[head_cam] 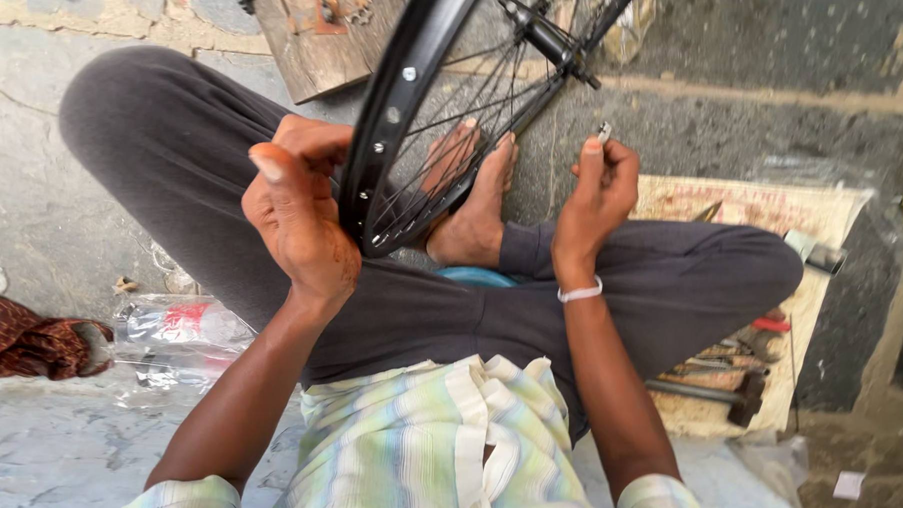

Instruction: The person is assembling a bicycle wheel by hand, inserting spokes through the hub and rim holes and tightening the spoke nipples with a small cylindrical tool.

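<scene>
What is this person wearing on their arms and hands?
Both hands are bare, with no gloves. The left hand has nothing on its wrist. The right hand has a thin white band around the wrist. Short sleeves striped in pale green, blue and cream end near the elbows, leaving the forearms uncovered.

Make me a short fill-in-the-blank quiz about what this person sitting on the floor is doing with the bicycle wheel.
1. The left hand grips the black ____ of the bicycle wheel.
2. The right hand pinches a small ____-coloured metal piece between its fingertips.
3. The person sits with legs ____, one bare foot behind the spokes.
4. A white ____ circles the right wrist.

Missing words: rim; silver; crossed; band
</scene>
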